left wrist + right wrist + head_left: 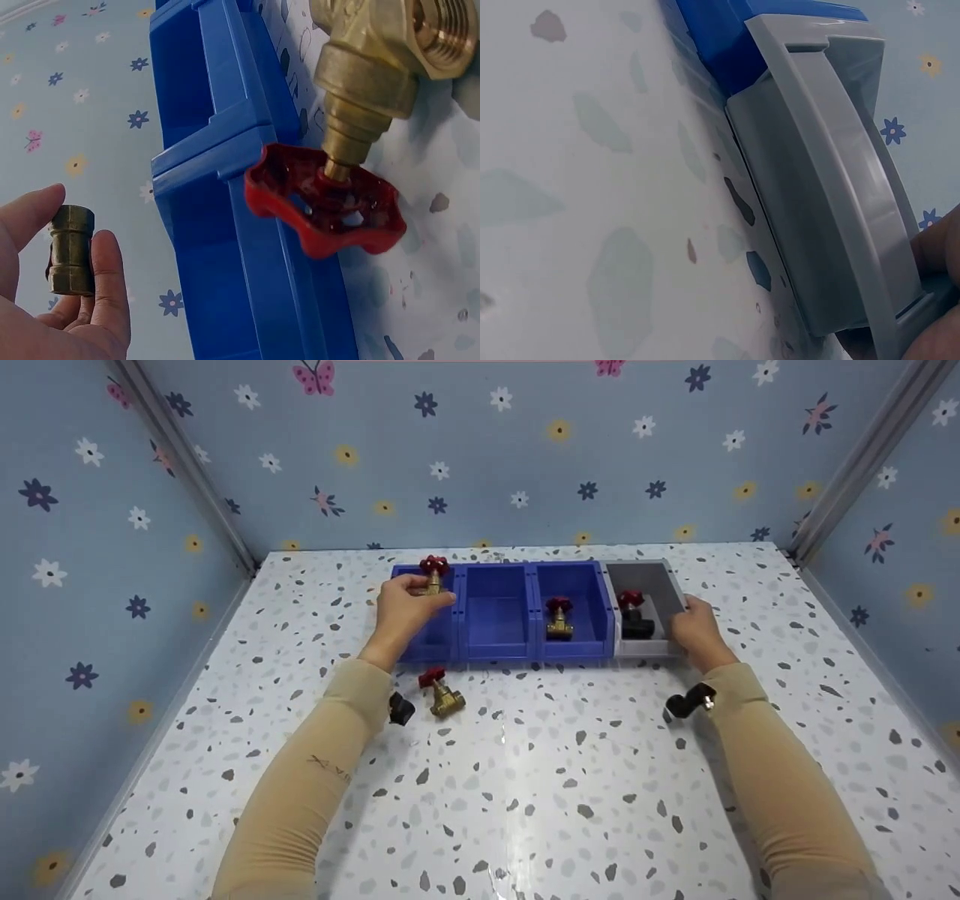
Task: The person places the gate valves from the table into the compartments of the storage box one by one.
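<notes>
My left hand pinches a brass gate valve with a red handwheel, held above the leftmost blue bin. In the left wrist view, thumb and fingers grip the brass valve body. My right hand grips the right side wall of the grey bin near its front corner; the right wrist view shows that bin's front close up. A red-wheeled valve with a dark body lies in the grey bin.
A brass valve stands in the third bin, beside the second blue bin. Another brass valve lies on the speckled table before the row. A flowered panel rises behind; side panels flank it.
</notes>
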`<state>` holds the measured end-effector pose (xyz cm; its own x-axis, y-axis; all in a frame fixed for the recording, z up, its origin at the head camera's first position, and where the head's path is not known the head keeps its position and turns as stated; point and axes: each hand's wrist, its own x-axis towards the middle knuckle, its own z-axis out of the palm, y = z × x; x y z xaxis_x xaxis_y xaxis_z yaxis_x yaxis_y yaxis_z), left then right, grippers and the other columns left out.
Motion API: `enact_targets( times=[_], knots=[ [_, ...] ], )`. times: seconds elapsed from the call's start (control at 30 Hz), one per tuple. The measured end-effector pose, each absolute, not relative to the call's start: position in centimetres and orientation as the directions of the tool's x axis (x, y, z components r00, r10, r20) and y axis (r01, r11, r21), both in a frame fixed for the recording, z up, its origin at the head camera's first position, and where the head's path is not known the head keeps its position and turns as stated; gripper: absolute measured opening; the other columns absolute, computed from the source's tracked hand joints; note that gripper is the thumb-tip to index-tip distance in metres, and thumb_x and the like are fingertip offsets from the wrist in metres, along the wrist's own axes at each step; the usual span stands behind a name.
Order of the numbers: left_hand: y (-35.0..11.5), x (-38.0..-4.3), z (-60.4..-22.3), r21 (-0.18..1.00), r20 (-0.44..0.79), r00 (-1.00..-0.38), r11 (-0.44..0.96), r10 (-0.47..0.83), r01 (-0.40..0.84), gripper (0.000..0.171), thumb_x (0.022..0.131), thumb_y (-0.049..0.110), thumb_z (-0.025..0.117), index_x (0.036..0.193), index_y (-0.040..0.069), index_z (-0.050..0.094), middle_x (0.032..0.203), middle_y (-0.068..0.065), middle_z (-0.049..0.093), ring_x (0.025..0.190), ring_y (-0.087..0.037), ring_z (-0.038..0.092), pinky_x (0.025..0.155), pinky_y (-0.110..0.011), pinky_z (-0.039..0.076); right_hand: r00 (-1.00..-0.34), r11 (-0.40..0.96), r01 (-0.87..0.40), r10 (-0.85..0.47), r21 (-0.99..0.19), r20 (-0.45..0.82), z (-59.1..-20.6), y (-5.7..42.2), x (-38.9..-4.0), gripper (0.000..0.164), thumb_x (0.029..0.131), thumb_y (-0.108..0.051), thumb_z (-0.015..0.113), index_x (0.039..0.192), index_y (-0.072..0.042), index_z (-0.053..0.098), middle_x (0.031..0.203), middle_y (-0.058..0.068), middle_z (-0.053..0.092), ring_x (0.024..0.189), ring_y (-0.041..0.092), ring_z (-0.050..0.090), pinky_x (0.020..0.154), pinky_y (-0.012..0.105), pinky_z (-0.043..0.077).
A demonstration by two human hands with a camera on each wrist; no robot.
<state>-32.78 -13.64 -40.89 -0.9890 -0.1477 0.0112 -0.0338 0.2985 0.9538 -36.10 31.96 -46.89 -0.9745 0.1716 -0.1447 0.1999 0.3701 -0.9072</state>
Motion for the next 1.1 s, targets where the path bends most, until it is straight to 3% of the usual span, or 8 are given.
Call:
enact_targets(
  times=[0.33, 0.57, 1.1],
  knots=[
    [-13.1, -32.7, -40.9, 0.959, -0.008, -0.991, 0.280, -0.136, -0.046, 0.058, 0.092, 0.019, 0.087, 0.140, -0.004, 0.064, 0.126, -0.019, 0.073, 0.103, -0.025, 0.075, 0.091, -0.033, 0.065, -0.972, 0.349, 0.212, 0.167, -0.913, -0.162, -46.9, 32.0, -36.3, 0.069, 0.095, 0.008, 0.033, 0.164, 0.006, 0.039, 0.162, 0.026, 0.051, 0.143, 0.036, 0.051, 0.126, 0.047, 0.042],
    [-12.8, -32.7, -40.9, 0.949, -0.007, -0.991, 0.310, -0.136, -0.050, 0.057, 0.092, 0.023, 0.088, 0.138, -0.002, 0.067, 0.128, -0.018, 0.073, 0.103, -0.026, 0.075, 0.092, -0.038, 0.064, -0.978, 0.406, 0.191, 0.159, -0.894, -0.137, -46.7, 32.0, -36.0, 0.067, 0.097, 0.006, 0.030, 0.164, 0.006, 0.038, 0.162, 0.029, 0.050, 0.146, 0.040, 0.050, 0.128, 0.051, 0.040],
    [-11.3, -32.5, -40.7, 0.958, 0.004, -0.991, 0.285, -0.131, -0.033, 0.056, 0.091, 0.021, 0.089, 0.137, -0.004, 0.067, 0.125, -0.019, 0.074, 0.101, -0.026, 0.076, 0.088, -0.034, 0.066, -0.977, 0.416, 0.187, 0.171, -0.890, -0.125, -46.9, 32.1, -36.2, 0.067, 0.096, 0.006, 0.030, 0.162, 0.007, 0.042, 0.161, 0.029, 0.051, 0.145, 0.039, 0.049, 0.128, 0.050, 0.038]
  ],
)
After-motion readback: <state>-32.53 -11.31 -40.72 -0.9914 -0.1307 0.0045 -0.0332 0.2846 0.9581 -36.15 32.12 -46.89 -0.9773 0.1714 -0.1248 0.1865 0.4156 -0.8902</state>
